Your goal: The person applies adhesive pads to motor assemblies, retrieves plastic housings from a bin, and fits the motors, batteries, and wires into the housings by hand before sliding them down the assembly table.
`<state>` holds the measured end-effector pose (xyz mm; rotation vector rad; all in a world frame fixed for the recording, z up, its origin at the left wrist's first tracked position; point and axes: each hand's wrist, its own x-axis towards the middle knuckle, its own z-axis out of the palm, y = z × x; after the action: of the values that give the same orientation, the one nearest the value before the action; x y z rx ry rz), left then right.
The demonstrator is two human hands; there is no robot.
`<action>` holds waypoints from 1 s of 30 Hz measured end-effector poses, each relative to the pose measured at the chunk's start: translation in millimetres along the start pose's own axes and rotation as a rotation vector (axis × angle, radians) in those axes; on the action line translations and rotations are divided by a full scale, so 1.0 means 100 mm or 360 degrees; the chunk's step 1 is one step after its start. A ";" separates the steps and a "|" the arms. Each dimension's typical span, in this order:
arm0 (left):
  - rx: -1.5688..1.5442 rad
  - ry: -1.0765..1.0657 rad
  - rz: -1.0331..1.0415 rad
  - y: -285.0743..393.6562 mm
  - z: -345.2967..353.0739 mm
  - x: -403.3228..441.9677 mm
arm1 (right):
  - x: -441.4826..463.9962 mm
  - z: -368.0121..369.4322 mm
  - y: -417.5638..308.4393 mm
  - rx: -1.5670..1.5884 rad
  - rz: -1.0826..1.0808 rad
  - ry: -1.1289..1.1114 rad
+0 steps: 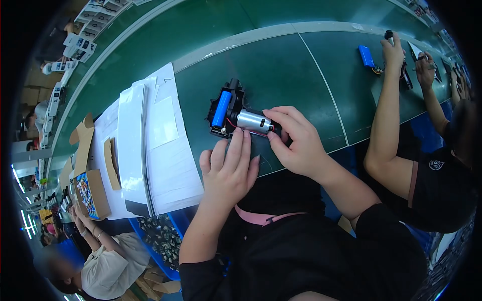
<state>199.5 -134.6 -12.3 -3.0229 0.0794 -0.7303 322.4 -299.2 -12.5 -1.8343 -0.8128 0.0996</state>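
On the green bench lies a black plastic housing (234, 96), its inside facing up. A blue cylindrical battery (221, 109) sits in one part of it, and a silver motor (252, 122) in another. Thin red wires (258, 133) run along the motor's near side. My right hand (297, 139) grips the motor end of the housing between thumb and fingers, covering that end. My left hand (228, 170) is open with its fingers stretched out; the fingertips touch the housing's near edge, just below the motor.
White sheets (178, 165) and a glossy white folder (133, 145) lie to the left, near a cardboard box (98, 195) of small blue parts. A blue bin (168, 241) of dark parts stands below. Co-workers sit on both sides; a blue battery pack (366, 56) lies at right.
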 end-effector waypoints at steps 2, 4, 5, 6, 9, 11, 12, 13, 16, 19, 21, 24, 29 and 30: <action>-0.0009 -0.0030 -0.0031 0.02 -0.02 0.01 | 0.00 0.00 0.00 -0.0022 -0.0009 -0.0008; 0.0009 -0.0046 -0.0045 0.03 -0.02 0.02 | 0.00 -0.02 -0.05 -0.0002 0.0036 -0.0022; 0.0020 -0.0051 -0.0049 0.04 -0.03 0.03 | 0.01 -0.03 -0.07 0.0009 0.0056 -0.0025; 0.0031 -0.0050 -0.0056 0.04 -0.03 0.03 | 0.01 -0.02 -0.05 0.0009 0.0036 -0.0021; 0.0035 -0.0027 -0.0055 0.05 -0.03 0.04 | 0.00 -0.01 0.00 -0.0005 -0.0004 -0.0005; 0.0010 0.0010 -0.0041 0.05 -0.03 0.04 | 0.00 0.00 -0.01 -0.0021 -0.0010 -0.0005; 0.0023 0.0004 -0.0048 0.05 -0.03 0.04 | 0.00 0.00 -0.01 -0.0027 -0.0016 -0.0005; 0.0035 -0.0004 -0.0054 0.05 -0.03 0.04 | 0.00 0.00 -0.01 -0.0031 -0.0020 -0.0004; 0.0071 -0.0044 -0.0064 0.09 -0.04 0.05 | -0.01 0.00 -0.01 -0.0028 -0.0028 0.0001; 0.0065 -0.0070 -0.0069 0.07 -0.06 0.09 | 0.01 0.00 -0.02 -0.0021 -0.0029 0.0001; 0.0015 -0.0065 -0.0063 0.06 -0.08 0.10 | 0.00 0.00 -0.02 -0.0015 -0.0023 0.0003; -0.0053 0.0016 -0.0064 -0.03 -0.09 0.13 | 0.00 0.00 -0.02 0.0004 -0.0025 0.0003; -0.0014 0.0107 -0.0151 -0.10 -0.08 0.11 | 0.01 -0.04 -0.07 0.0052 0.0019 0.0010; 0.0000 0.0090 -0.0148 -0.11 -0.07 0.09 | 0.02 -0.04 -0.09 0.0066 0.0045 0.0003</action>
<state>204.9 -124.8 -0.9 -3.0236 -0.0606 -0.8233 321.2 -299.9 -2.2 -1.8067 -0.7784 0.1321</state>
